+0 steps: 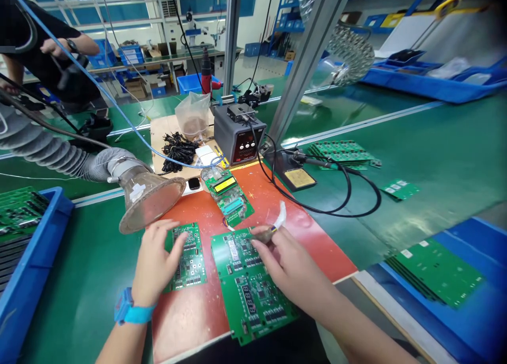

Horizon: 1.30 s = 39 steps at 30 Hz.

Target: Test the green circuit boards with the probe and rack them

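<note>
My left hand (156,261), a blue watch on its wrist, lies over the left side of a small green circuit board (195,263). Its thumb is apart from the fingers, and it appears to hold nothing. Between the thumb and fingers of my right hand (287,261) is a slim object with a whitish, translucent end (281,216); I cannot make out its kind. This hand is above a larger green circuit board panel (232,295) with a digit display, at the mat's front edge. A tester board (227,189) with a yellow screen lies behind both.
A fume extraction hood (152,197) stands at the left. Behind are a soldering station (240,134), black leads (178,151) and an iron stand (295,171) with a looping cable. Blue bins (43,248) hold boards at both sides. Another person (59,52) stands at the back left.
</note>
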### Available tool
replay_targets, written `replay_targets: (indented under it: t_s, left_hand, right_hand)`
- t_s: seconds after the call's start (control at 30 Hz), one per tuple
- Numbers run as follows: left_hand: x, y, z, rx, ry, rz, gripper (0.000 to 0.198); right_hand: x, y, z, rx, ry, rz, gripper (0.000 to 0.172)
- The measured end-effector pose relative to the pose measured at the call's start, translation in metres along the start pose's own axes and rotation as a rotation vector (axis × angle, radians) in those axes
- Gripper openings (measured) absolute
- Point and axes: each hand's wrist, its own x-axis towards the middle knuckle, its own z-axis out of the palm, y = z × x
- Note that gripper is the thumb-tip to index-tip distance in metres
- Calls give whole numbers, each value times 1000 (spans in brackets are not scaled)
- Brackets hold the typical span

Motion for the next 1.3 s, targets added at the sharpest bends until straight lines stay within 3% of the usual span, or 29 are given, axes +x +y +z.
replay_targets:
  t_s: [0.07,0.2,0.3,1.0,1.3]
  left_hand:
    - [-7,14,3,-184,-116,108,37]
    - [-21,32,12,-313,-405,221,73]
    - [-24,33,17,-335,-496,237,83]
    - [-21,30,22,-346,-477,248,85]
    - [-21,31,21,-373,-435,271,67]
  right_hand:
    - [0,1,1,-3,8,-4,16]
    - [0,2,2,-24,17,-4,17]
    - [2,2,0,-51,0,-22,17]
    - [6,4,0,-107,-25,-26,16]
    - [7,1,0,-102,-31,-22,18]
